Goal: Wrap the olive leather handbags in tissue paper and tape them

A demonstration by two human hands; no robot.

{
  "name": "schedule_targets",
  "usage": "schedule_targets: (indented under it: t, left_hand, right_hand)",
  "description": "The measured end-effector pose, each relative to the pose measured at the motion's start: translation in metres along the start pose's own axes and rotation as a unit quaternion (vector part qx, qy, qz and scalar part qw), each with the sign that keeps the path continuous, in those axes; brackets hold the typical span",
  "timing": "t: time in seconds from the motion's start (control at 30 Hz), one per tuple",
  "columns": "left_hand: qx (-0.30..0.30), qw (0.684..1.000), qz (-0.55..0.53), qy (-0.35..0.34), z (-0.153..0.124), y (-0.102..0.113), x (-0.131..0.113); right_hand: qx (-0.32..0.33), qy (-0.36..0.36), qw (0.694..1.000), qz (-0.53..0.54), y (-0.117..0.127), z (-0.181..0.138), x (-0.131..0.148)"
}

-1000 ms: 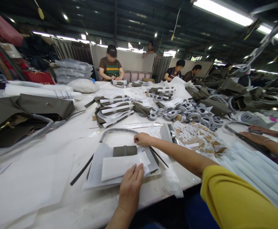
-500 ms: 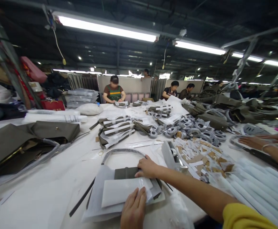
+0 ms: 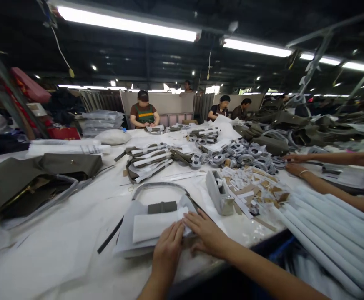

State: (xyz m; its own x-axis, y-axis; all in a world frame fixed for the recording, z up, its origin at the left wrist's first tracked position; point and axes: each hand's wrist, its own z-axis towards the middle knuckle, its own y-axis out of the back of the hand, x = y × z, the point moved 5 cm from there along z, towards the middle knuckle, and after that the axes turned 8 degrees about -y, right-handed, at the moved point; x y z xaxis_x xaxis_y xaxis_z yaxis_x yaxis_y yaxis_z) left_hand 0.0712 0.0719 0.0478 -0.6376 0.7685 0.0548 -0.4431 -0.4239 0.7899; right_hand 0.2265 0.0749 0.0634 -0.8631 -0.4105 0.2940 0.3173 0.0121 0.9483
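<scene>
In front of me a dark olive handbag (image 3: 162, 207) lies flat on a white-covered table, with thin white sheet material under and around it. Its handle (image 3: 156, 184), wrapped in pale film, arches beyond it. A folded white packing sheet (image 3: 150, 228) covers the near part of the bag. My left hand (image 3: 168, 246) rests on the near right part of this sheet, fingers stretched out side by side. Beside it, my right hand (image 3: 209, 234) lays extended fingers over the sheet's right end, thumb apart at the near edge. A dark strap (image 3: 110, 234) sticks out to the left.
A tape dispenser (image 3: 221, 193) stands to the right, beside scattered paper scraps (image 3: 257, 189). Rolled white sheets (image 3: 332, 233) lie at the right edge, near a co-worker's arms (image 3: 332, 183). Wrapped bag parts (image 3: 150, 162) are piled ahead; an open olive bag (image 3: 44, 183) is left.
My right hand has moved from the bag's upper right side down to the sheet's right end, next to my left hand. The co-worker's hands have shifted leftward. The view has tilted slightly.
</scene>
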Motion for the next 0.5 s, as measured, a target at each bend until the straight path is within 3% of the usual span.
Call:
schedule_targets:
  t: [0.1, 0.3, 0.4, 0.5]
  left_hand:
    - [0.069, 0.996, 0.005, -0.051, 0.004, 0.021, 0.006]
    - [0.134, 0.985, 0.078, -0.075, -0.021, 0.066, 0.057]
    - [0.133, 0.984, 0.084, -0.089, -0.038, 0.068, 0.075]
    - [0.11, 0.989, 0.078, -0.068, -0.051, 0.056, 0.084]
  right_hand:
    - [-0.025, 0.023, 0.999, -0.039, -0.003, 0.0, -0.004]
    - [-0.042, 0.025, 0.998, -0.05, 0.013, 0.01, -0.014]
    - [-0.068, 0.007, 0.997, -0.048, 0.017, 0.007, -0.008]
    - [-0.127, -0.026, 0.991, -0.015, 0.014, -0.007, 0.009]
